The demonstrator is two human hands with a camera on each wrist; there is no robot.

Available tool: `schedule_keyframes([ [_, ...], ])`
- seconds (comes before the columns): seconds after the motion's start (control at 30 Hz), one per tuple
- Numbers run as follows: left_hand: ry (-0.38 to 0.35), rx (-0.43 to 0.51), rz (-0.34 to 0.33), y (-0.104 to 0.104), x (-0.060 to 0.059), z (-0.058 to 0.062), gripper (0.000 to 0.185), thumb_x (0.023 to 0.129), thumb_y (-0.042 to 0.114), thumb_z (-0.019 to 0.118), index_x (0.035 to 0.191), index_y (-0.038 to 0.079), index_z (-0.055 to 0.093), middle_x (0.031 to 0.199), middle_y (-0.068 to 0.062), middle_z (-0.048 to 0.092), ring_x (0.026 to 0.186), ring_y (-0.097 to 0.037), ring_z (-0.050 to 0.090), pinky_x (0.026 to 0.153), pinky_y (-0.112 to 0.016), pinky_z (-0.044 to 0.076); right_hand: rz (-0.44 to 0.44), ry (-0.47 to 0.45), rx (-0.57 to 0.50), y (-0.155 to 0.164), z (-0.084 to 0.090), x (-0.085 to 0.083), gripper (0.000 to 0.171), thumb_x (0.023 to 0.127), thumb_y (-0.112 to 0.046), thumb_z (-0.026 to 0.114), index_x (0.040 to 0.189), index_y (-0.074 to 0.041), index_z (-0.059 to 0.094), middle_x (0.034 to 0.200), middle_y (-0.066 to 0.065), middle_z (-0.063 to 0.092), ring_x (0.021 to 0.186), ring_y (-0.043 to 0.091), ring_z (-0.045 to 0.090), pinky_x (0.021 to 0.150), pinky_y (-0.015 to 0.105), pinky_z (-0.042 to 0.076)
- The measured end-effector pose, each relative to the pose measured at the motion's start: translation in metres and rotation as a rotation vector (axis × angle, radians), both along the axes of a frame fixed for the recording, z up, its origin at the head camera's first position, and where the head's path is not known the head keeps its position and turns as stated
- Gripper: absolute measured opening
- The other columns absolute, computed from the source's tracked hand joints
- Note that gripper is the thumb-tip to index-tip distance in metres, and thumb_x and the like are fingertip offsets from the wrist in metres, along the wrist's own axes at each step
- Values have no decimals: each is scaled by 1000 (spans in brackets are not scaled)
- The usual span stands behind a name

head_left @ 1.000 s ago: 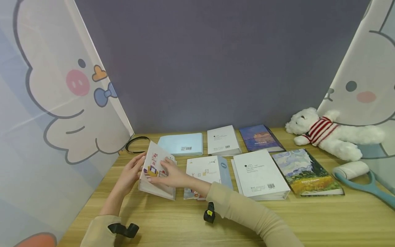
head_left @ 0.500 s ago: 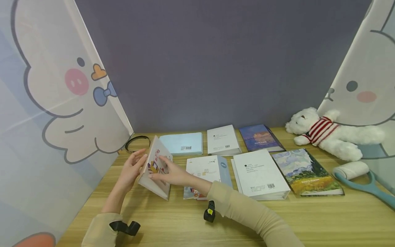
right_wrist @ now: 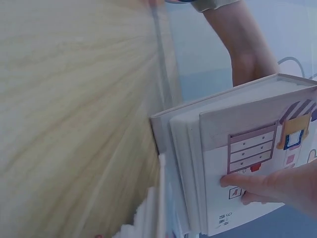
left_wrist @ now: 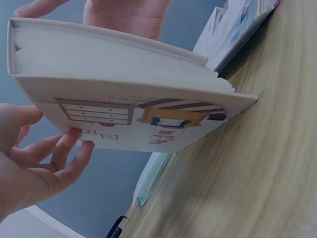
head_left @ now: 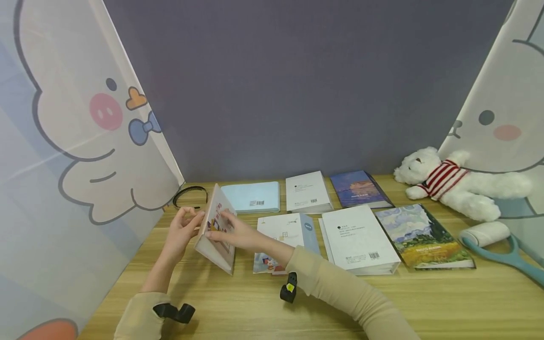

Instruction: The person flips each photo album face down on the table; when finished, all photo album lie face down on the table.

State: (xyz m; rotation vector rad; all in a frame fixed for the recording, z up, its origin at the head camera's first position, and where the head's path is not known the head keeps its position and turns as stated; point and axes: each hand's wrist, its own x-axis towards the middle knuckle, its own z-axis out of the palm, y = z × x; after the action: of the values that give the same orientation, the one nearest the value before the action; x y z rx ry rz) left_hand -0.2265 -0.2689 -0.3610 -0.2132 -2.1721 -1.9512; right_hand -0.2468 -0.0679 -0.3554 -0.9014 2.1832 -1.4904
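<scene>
A thick white photo album [head_left: 222,225] with printed furniture drawings on its covers stands tilted on the table at the left, between both hands. My left hand [head_left: 180,230] touches its left cover; in the left wrist view that hand's fingertips [left_wrist: 88,145] rest on the cover, fingers loosely bent. Against the right cover presses my right hand [head_left: 241,234], thumb and fingers spread. Extended fingers [right_wrist: 255,182] lie on the printed face in the right wrist view. Below the hands, the album's lower corner meets the wood.
Right of the hands lie a white-blue album [head_left: 286,231], a white album [head_left: 359,238] and a painted-cover album [head_left: 425,236]. Behind are a light blue album [head_left: 250,197], another white one [head_left: 308,191], a purple one [head_left: 359,189] and a black hairband [head_left: 190,190]. A teddy bear [head_left: 450,184] and lint roller [head_left: 486,233] sit right.
The album has been tipped up from a leaning position to a steeper one, its right cover now seen more edge-on. The left hand has shifted slightly, its fingers bent more loosely.
</scene>
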Motion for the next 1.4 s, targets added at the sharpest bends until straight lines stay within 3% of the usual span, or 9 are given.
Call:
schedule_keyframes([
  [0.13,46,-22,-30,1,-3,0,12,97,18,52,91,15,43,108,12,65,85,-7,66,73,-25,56,-21,-21,-14,0,4,1,88,82,-66,53,151,-23,18,153,17,23,139,31,27,102,47,42],
  [0.27,72,-39,-69,3,-5,0,6,98,16,49,94,17,44,130,-11,56,90,-6,66,77,-26,56,-37,-67,-75,0,5,1,82,86,-62,51,150,-24,16,155,15,18,141,32,23,101,49,42],
  [0.4,76,-67,-98,5,-5,1,11,98,21,49,99,12,43,139,-30,40,98,-1,63,81,-24,54,-46,-99,-133,2,4,0,79,89,-57,51,151,-22,15,156,8,16,142,33,21,101,50,42],
  [0.53,59,-90,-117,8,-6,2,24,98,24,51,105,4,41,142,-28,37,104,2,59,83,-23,53,-40,-173,-195,6,3,-1,78,91,-48,53,151,-19,13,157,6,15,141,31,23,100,47,44],
  [0.67,29,-145,-130,9,-6,1,39,98,27,50,126,3,39,146,-21,37,107,6,55,86,-22,51,-42,-244,-229,11,3,-3,75,93,-39,55,151,-17,13,155,12,18,140,28,29,99,45,46],
  [0.83,-7,-205,-169,9,-9,-1,55,99,32,46,146,9,28,150,-14,32,112,9,49,89,-16,48,-47,-228,-244,18,3,-3,84,91,-33,59,152,-21,2,157,9,10,136,30,35,96,46,48],
  [0.97,-33,-232,-180,9,-11,-2,59,99,35,45,148,10,24,152,-11,31,120,-3,47,94,-24,47,-19,-189,-248,22,0,-4,89,91,-30,59,151,-26,-5,158,6,3,136,31,35,94,46,49],
  [1.23,-174,-259,-194,8,-12,-9,61,100,45,36,148,8,25,144,-19,37,126,-35,40,101,-50,41,46,-63,-199,25,-5,-6,78,92,-31,57,152,-27,6,151,12,22,113,22,56,88,49,51],
  [1.4,-206,-258,-256,6,-13,-16,63,100,50,29,148,9,21,147,-21,29,132,-41,34,104,-55,37,47,-9,-142,28,-7,-7,70,94,-33,54,150,-26,12,152,12,15,123,25,50,89,40,52],
])
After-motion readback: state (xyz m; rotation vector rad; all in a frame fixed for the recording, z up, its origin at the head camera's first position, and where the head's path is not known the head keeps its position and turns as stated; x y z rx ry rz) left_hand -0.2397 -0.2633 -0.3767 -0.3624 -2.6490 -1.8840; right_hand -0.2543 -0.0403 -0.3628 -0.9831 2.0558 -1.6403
